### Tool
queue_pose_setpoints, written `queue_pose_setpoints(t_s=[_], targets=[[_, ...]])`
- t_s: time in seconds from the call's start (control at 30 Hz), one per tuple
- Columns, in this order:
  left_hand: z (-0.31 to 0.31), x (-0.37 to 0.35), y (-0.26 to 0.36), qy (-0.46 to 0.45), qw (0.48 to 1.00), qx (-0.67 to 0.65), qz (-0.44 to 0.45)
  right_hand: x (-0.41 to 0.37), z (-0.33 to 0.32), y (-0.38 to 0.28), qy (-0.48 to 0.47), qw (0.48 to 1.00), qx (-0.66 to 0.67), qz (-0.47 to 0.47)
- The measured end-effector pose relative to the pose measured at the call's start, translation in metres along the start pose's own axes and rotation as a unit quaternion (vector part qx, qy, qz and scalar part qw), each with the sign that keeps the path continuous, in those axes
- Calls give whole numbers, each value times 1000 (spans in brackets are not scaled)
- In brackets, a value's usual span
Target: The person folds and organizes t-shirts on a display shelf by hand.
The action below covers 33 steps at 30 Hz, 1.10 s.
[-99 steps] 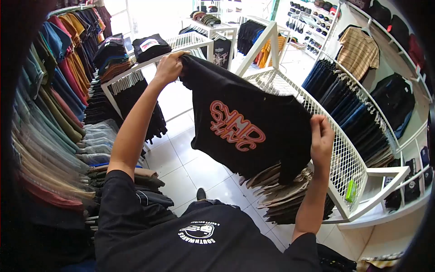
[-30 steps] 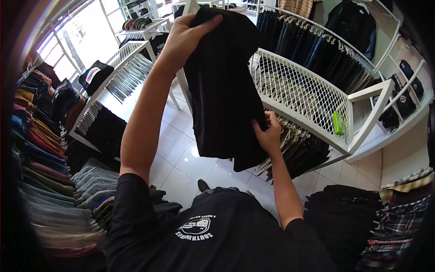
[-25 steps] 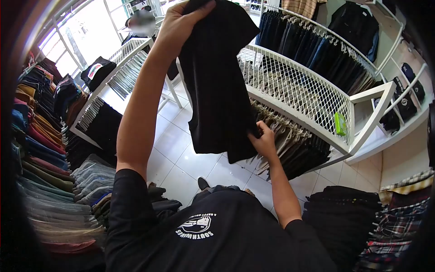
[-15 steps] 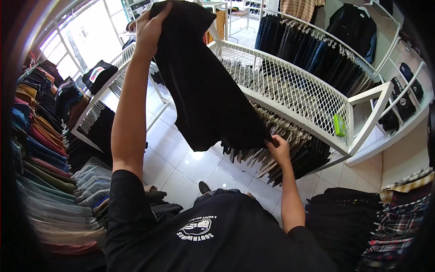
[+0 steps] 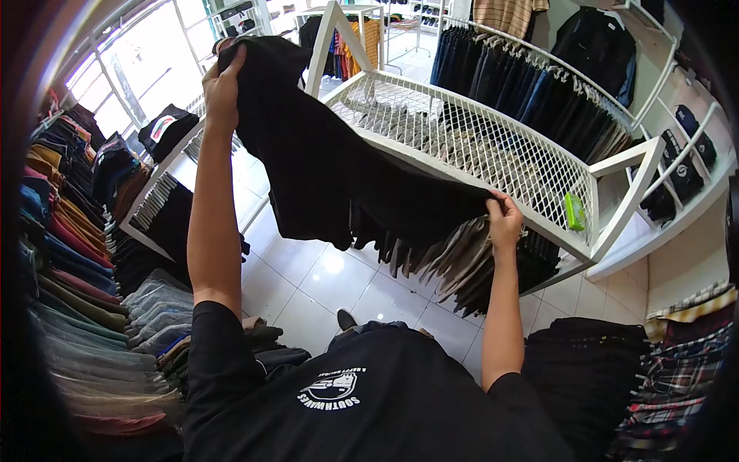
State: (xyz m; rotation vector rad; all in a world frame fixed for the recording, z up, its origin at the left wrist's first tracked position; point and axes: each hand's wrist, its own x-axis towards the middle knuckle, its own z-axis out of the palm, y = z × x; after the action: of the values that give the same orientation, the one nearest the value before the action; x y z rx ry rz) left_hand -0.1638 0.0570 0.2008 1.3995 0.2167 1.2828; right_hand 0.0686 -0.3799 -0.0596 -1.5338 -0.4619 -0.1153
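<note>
A black garment (image 5: 331,165) hangs stretched between my two hands in the air; its folds hide whether it is a shirt or trousers. My left hand (image 5: 222,88) is raised at the upper left, closed on one end with the thumb on top of the cloth. Lower down on the right, my right hand (image 5: 504,217) pinches the opposite corner between thumb and fingers. The cloth sags in the middle and covers part of the white mesh-topped rack (image 5: 462,127) behind it.
Grey and dark trousers (image 5: 454,266) hang beneath the mesh top, where a green packet (image 5: 574,212) lies. Folded clothes (image 5: 73,266) fill the left side. Black garments (image 5: 581,377) and plaid shirts (image 5: 677,377) are at the lower right. Jeans (image 5: 523,85) hang from a rail behind.
My left hand has moved left and down, and my right hand right and up. The garment is now spread wider and more level, uncovering more of the rack's left end.
</note>
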Motion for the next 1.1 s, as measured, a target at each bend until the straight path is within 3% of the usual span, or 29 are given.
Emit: queue_pose_setpoints(t_s=[0.1,0.2,0.3,0.47,0.63,0.77,0.87,0.97,1.1], targets=[[-33,-2,-10,38,999,16,-21,9,10,-4,-22,926,349,142],[-70,-11,-21,67,996,60,-31,20,31,-2,-10,930,328,166],[-102,-18,-29,84,991,100,-29,28,37,-14,-77,909,371,172],[-139,-30,-45,98,988,111,-40,44,28,-19,-101,871,444,185],[-136,-35,-51,94,988,118,-44,55,13,-29,-117,893,398,174],[-111,-35,-50,61,994,80,-46,57,-20,-47,-99,924,350,115],[-83,-33,-45,30,997,48,-60,59,-69,-47,-108,959,255,62],[-64,-28,-49,3,996,-10,-84,56,-119,-63,-95,994,50,13],[-23,-28,-54,-33,990,-71,-118,48,-164,-83,-22,1000,-8,3]])
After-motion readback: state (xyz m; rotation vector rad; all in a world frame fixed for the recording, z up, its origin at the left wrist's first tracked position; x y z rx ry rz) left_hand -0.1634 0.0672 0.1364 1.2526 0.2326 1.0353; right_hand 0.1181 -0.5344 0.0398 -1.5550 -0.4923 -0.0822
